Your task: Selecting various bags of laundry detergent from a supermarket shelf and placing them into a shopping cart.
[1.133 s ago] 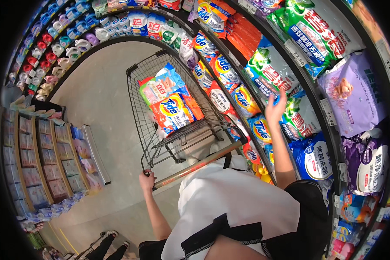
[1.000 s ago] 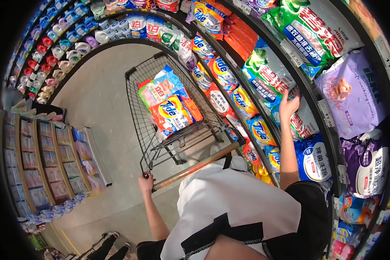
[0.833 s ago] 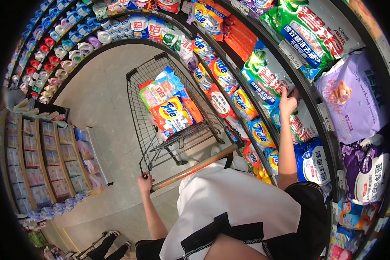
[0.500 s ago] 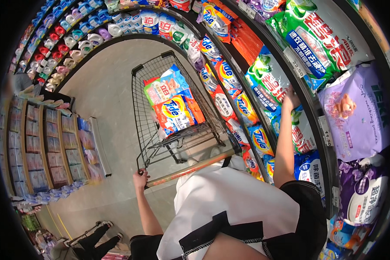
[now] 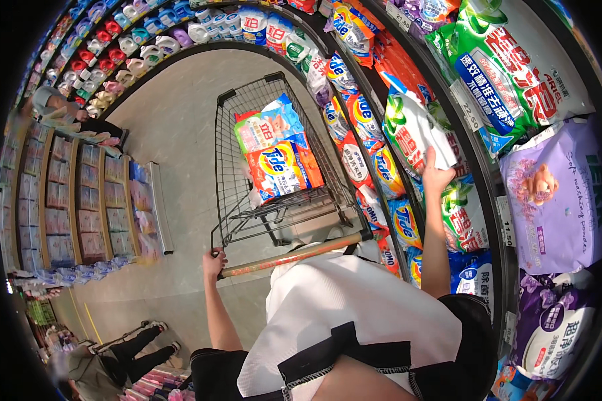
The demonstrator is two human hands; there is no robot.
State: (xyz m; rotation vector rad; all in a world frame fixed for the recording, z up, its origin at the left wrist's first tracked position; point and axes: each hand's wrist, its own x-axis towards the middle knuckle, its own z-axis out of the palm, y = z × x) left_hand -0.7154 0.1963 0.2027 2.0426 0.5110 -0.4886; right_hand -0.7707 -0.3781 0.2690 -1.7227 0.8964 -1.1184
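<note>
My right hand (image 5: 439, 178) is closed on the edge of a green and white bag of laundry detergent (image 5: 405, 127). That bag leans out at the front of the right-hand shelf, its white side showing. At the left end of the handle, my left hand (image 5: 214, 262) is curled round the frame of the black wire shopping cart (image 5: 229, 127). Inside the cart lie an orange detergent bag (image 5: 284, 170) and a green and blue detergent bag (image 5: 266, 130). Another green and white bag (image 5: 465, 217) rests on the shelf just below my right hand.
Shelves of bagged detergent curve along the right, with a purple bag (image 5: 555, 194) close by. Bottles (image 5: 150, 61) line the far shelves. A low shelf unit (image 5: 90, 200) stands at the left. One person (image 5: 63, 110) is at the far left, another (image 5: 107, 367) at the lower left.
The green and white bag has tipped forward and come partly off the shelf in my right hand. My left hand stays on the cart. The view has shifted slightly.
</note>
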